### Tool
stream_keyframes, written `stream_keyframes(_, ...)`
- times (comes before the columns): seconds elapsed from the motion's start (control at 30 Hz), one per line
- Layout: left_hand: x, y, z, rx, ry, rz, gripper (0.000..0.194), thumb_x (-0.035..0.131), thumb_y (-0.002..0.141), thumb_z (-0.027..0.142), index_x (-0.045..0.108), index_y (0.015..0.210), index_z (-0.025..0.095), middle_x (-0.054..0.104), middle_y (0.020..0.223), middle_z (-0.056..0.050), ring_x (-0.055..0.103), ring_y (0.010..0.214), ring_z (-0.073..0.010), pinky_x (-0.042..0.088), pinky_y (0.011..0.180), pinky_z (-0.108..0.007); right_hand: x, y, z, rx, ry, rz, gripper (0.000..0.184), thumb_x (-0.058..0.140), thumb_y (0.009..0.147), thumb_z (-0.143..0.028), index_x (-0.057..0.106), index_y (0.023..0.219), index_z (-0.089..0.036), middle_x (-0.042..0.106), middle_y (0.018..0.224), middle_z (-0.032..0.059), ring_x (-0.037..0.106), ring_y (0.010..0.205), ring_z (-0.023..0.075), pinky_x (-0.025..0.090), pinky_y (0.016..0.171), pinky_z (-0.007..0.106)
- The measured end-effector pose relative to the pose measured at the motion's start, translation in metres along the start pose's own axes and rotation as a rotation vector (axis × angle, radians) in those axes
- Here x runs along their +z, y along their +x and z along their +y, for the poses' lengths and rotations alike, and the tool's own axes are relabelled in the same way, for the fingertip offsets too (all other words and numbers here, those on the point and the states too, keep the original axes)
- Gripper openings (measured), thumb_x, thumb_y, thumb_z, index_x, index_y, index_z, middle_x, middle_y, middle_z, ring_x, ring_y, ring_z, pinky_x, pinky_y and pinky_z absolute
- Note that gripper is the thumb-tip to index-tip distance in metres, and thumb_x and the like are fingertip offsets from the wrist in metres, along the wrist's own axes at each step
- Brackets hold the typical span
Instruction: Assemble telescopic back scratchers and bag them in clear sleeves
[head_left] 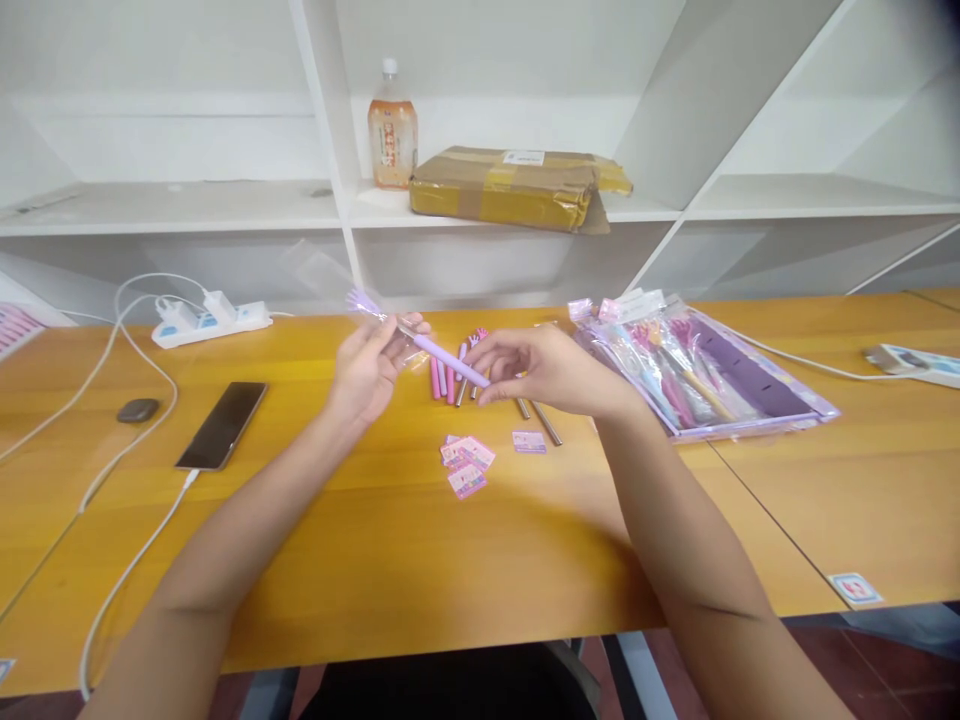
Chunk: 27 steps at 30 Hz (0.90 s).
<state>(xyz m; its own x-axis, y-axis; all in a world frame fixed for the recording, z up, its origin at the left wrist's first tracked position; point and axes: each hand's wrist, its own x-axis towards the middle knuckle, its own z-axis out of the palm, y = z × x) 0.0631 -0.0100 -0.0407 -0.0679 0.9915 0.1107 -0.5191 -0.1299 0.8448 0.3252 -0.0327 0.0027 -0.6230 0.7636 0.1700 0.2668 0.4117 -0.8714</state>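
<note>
My left hand (369, 368) is closed on a clear plastic sleeve (330, 280) that rises up and to the left. My right hand (544, 370) pinches the lower end of a lilac pen (442, 357), whose upper end sits in the sleeve's mouth. Both hands hover above the wooden table (465, 560). Beneath them lie several pink and purple pens (448, 378), two dark metal pens (546, 422) and small pink labels (466, 460).
A stack of packed pens in clear bags (697, 365) lies to the right. On the left are a phone (223, 424) on a white cable, a dark small case (138, 409) and a power strip (210, 318). A bottle (392, 125) and cardboard parcel (517, 185) sit on the shelf.
</note>
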Motion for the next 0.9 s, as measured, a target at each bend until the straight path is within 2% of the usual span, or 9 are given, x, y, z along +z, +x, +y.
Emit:
stream_keyframes(0.1,0.004,-0.008,-0.007,-0.048,0.028,-0.048,0.014,0.079,0.102,0.027,0.073,0.099,0.015,0.085,0.12,-0.014,0.084,0.114,-0.0243,0.067,0.1,-0.035,0.009,0.006,0.003,-0.041,-0.023,0.087,0.046,0.098,0.081,-0.051,0.077,0.108,-0.021,0.083,0.095,0.0057,0.079,0.083,0.0205,0.064,0.078,0.037)
stream_keyframes(0.2,0.007,-0.011,-0.012,-0.078,0.049,-0.062,0.016,0.08,0.102,0.028,0.072,0.099,0.015,0.085,0.119,-0.014,0.085,0.108,-0.0224,0.067,0.096,-0.032,0.019,0.012,0.007,-0.124,-0.129,0.199,0.06,0.104,0.073,-0.056,0.074,0.113,-0.023,0.082,0.101,0.0065,0.077,0.087,0.0221,0.062,0.079,0.038)
stream_keyframes(0.27,0.006,-0.01,-0.012,-0.1,0.055,-0.06,0.014,0.078,0.103,0.028,0.072,0.1,0.015,0.086,0.118,-0.015,0.085,0.105,-0.0216,0.067,0.094,-0.031,0.023,0.015,0.009,-0.156,-0.161,0.225,0.064,0.103,0.073,-0.057,0.073,0.118,-0.024,0.081,0.104,0.0064,0.075,0.087,0.0223,0.062,0.079,0.038)
stream_keyframes(0.37,0.003,-0.004,-0.007,-0.114,0.049,-0.056,0.019,0.077,0.105,0.033,0.071,0.103,0.015,0.086,0.119,-0.016,0.085,0.109,-0.0241,0.067,0.096,-0.033,0.027,0.017,0.01,-0.171,-0.195,0.199,0.045,0.095,0.086,-0.053,0.075,0.114,-0.024,0.08,0.102,0.005,0.074,0.084,0.0205,0.061,0.08,0.036)
stream_keyframes(0.47,-0.001,0.002,0.001,-0.108,0.035,-0.061,0.034,0.071,0.107,0.051,0.07,0.103,0.017,0.085,0.121,-0.017,0.083,0.118,-0.0293,0.068,0.1,-0.041,0.03,0.015,0.009,-0.15,-0.229,0.191,0.024,0.086,0.097,-0.042,0.076,0.108,-0.024,0.08,0.095,0.0033,0.074,0.081,0.0193,0.06,0.078,0.034)
stream_keyframes(0.57,-0.002,0.006,0.009,-0.104,0.018,-0.044,0.047,0.063,0.109,0.064,0.069,0.099,0.019,0.085,0.122,-0.018,0.081,0.123,-0.0316,0.066,0.108,-0.047,0.03,0.014,0.01,-0.142,-0.23,0.196,0.017,0.082,0.099,-0.038,0.076,0.108,-0.024,0.082,0.092,0.0032,0.075,0.08,0.0192,0.061,0.076,0.033)
stream_keyframes(0.73,0.0,0.007,0.017,-0.094,-0.064,0.023,0.043,0.057,0.113,0.056,0.066,0.096,0.018,0.085,0.118,-0.017,0.082,0.121,-0.0291,0.061,0.117,-0.048,0.028,0.014,0.011,-0.177,-0.225,0.179,0.013,0.077,0.102,-0.034,0.076,0.105,-0.022,0.084,0.097,0.0045,0.079,0.083,0.0188,0.063,0.082,0.033)
stream_keyframes(0.9,0.004,-0.002,0.012,-0.108,-0.054,-0.045,0.035,0.062,0.113,0.048,0.068,0.098,0.017,0.086,0.117,-0.014,0.083,0.116,-0.0274,0.062,0.113,-0.046,0.029,0.014,0.009,-0.171,-0.209,0.176,0.013,0.076,0.104,-0.035,0.075,0.105,-0.022,0.082,0.092,0.003,0.079,0.081,0.0186,0.062,0.082,0.033)
